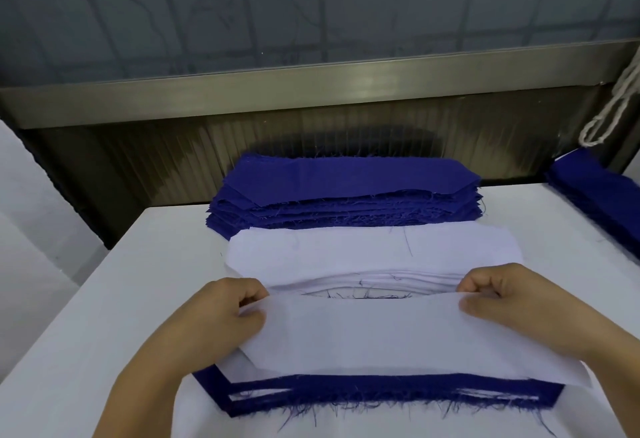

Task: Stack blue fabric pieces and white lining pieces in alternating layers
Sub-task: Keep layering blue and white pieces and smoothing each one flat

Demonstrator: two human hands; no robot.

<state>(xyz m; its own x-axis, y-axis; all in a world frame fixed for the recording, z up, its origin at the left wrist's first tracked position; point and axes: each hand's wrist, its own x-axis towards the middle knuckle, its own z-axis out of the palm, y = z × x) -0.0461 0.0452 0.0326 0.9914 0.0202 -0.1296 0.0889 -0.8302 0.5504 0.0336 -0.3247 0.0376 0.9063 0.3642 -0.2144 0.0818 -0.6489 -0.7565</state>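
Holding a white lining piece [391,330] by its two far corners, the left hand [221,313] and right hand [502,294] each pinch the cloth between thumb and curled fingers. Only the head view is available.

Below the grip, the piece drapes toward the person and covers most of the alternating stack [381,392], whose blue edges show along the near and left sides. Just beyond the grip lies the white lining pile [374,252]; beyond that, touching it, stands the blue fabric pile [349,192]. More blue fabric [595,192] lies well off to the right of the right hand, on the white table [104,299].

Handling judgement: the lining appears light, thin and limp; it sags between the two pinch points and should crease or drift if released unevenly. Corner grips with slight tension between the hands suit it best. The blue pieces fray at the edges, so loose threads may cling.
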